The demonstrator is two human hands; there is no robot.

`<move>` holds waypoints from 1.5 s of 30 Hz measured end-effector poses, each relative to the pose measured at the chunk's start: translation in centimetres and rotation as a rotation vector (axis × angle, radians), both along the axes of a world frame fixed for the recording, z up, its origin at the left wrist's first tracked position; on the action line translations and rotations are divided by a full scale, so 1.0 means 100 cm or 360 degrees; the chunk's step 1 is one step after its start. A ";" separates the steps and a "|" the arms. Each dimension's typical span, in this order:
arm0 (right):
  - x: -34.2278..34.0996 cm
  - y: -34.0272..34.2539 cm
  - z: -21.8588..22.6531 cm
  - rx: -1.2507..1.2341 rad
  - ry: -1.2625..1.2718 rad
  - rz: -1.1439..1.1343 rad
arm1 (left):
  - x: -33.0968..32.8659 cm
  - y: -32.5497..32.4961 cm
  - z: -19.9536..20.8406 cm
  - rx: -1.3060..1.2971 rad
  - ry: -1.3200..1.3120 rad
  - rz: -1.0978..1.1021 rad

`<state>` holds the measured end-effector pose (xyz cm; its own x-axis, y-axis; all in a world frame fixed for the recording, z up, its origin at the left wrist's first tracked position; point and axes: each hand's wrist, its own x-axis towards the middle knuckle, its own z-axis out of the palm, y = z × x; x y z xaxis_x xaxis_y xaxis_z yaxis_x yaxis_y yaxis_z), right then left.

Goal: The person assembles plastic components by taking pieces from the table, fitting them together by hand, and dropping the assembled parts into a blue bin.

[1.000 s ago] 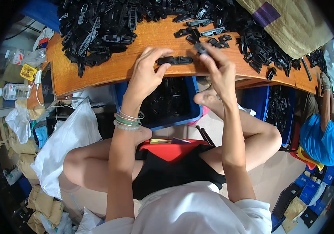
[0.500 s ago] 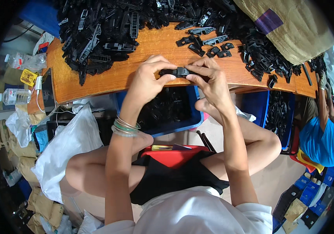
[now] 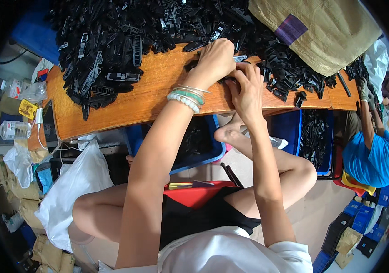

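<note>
Our left hand (image 3: 217, 58) and right hand (image 3: 249, 91) curl half-closed over the table (image 3: 162, 73), beside black parts (image 3: 281, 68) lying on it; we cannot tell what either grips. We'd best take parts singly.

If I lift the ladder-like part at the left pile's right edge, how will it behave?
This part likely feels stiff: its sides run straight. Probably light, being narrow with gaps between rungs. It may snag, as the pile crowds it.
</note>
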<state>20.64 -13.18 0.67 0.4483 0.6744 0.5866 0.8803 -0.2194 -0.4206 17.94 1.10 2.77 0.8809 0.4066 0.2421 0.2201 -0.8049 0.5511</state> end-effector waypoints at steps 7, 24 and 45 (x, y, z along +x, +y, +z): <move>0.015 -0.007 -0.011 0.0485 0.0224 0.0115 | -0.053 0.005 0.013 -0.0595 -0.0636 0.0188; -0.026 -0.020 0.014 -0.0209 0.0965 0.0296 | -0.149 -0.003 -0.019 -0.0340 -0.0360 0.0046; -0.032 0.029 0.001 0.0058 0.0321 -0.0130 | -0.018 0.042 0.006 0.0263 -0.0150 0.0024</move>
